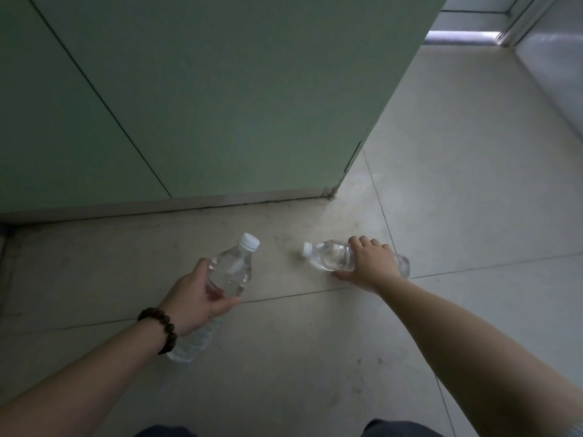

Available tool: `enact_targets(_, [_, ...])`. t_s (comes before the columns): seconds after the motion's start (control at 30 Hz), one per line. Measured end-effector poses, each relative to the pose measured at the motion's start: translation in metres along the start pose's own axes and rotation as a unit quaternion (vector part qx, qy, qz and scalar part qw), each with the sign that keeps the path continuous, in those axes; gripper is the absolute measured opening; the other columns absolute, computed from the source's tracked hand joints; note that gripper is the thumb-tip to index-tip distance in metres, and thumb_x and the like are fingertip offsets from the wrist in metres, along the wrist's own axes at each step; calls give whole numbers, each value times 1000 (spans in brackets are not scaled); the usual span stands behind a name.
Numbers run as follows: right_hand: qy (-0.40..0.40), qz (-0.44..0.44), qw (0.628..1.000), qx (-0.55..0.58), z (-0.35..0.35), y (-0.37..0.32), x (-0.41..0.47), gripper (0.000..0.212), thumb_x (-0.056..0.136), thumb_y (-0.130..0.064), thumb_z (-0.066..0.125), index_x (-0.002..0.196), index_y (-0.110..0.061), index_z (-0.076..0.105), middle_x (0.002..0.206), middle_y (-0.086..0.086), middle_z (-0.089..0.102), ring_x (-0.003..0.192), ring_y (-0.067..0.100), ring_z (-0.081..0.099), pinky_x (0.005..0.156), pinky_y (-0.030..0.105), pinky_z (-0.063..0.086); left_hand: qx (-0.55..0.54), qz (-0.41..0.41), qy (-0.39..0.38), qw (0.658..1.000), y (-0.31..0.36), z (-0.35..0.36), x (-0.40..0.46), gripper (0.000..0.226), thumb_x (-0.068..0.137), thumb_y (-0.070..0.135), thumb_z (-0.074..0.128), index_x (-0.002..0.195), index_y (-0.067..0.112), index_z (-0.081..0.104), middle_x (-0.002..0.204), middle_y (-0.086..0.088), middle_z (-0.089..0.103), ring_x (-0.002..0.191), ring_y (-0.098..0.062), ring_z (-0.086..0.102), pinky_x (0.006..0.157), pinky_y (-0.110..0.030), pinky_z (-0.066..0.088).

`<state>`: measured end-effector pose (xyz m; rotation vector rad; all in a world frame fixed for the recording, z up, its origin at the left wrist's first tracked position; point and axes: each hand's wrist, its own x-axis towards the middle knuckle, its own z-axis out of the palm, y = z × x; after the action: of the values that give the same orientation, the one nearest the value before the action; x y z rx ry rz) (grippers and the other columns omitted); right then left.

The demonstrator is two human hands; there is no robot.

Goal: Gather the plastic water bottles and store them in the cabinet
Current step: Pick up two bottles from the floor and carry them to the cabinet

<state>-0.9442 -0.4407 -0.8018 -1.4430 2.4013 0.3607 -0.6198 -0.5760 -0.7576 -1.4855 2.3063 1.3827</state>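
Two clear plastic water bottles with white caps are in the head view. My left hand [195, 299] is closed around the middle of the first bottle [232, 271], held above the floor with its cap pointing up and away; its base shows below my wrist. The second bottle [331, 258] lies on its side on the tiled floor, cap to the left. My right hand [370, 263] wraps over its middle, fingers on the far side and thumb on the near side; its base sticks out to the right.
A pale green wall or cabinet panel [205, 105] with a grey baseboard [189, 205] stands right behind the bottles, ending in a corner [331, 192]. Light floor tiles [457, 200] stretch to the right toward a bright doorway [467, 36]. My knees show at the bottom edge.
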Motion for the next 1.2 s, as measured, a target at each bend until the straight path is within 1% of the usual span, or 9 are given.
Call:
enact_targets(0.1, [20,31,999,19,4,-15,-8,77,69,-73,59,122,-20,43,117,3,55,109,25,51,89,40,40,-26,-18,4,1000,0,-1,-3,60,68,39,84,111,23,45,87,6,69,80,-10,67,69,-29,52])
enact_targets(0.23, [6,16,996,91,-11,-33,-38,70,74,-68,60,120,-18,44,113,2,55,101,20,51,85,34,45,-46,-46,21,998,13,-10,-35,54,69,35,84,105,23,45,82,2,69,73,-12,66,61,-25,50])
enact_targets(0.33, [8,28,987,160,-41,-48,-77,68,73,-64,66,117,-16,46,109,0,55,90,13,46,74,26,43,-84,-89,36,992,31,-27,-79,51,70,36,83,103,25,45,85,1,67,74,-12,65,59,-25,50])
enact_targets(0.53, [-17,20,972,232,-160,-70,-156,72,71,-60,70,119,-11,48,110,2,54,96,20,52,68,28,37,-158,-161,103,969,95,-88,-190,49,73,37,81,106,23,48,92,13,64,80,0,61,60,-17,45])
enact_targets(0.67, [-15,19,961,275,-261,-86,-208,57,70,-60,70,97,-17,45,98,0,54,83,20,52,64,31,36,-194,-212,141,948,155,-139,-268,49,72,41,80,105,26,46,96,8,67,82,-7,65,65,-27,54])
enact_targets(0.77, [-3,11,949,316,-338,-98,-248,55,70,-60,71,91,-17,45,88,-2,51,79,21,50,62,33,36,-225,-238,179,928,204,-165,-326,54,72,44,80,109,26,45,100,9,65,88,-12,66,77,-35,57])
enact_targets(0.9, [2,-31,937,348,-424,-109,-298,58,69,-61,70,97,-16,48,89,-1,53,80,24,53,63,35,40,-238,-286,245,895,273,-187,-394,71,76,41,78,130,18,38,110,4,50,94,-14,51,79,-26,41])
enact_targets(1.0, [-8,-60,929,366,-473,-115,-339,52,68,-59,71,91,-18,48,87,-1,56,82,23,54,64,35,40,-291,-295,281,866,307,-193,-444,57,75,37,79,116,23,41,104,5,56,89,-13,55,78,-25,42])
enact_targets(1.2, [-47,-143,915,374,-526,-137,-431,47,69,-63,67,88,-24,50,88,-7,57,83,13,57,67,35,47,-327,-345,390,789,340,-187,-552,54,71,40,81,109,19,50,101,0,64,88,-20,63,74,-25,45])
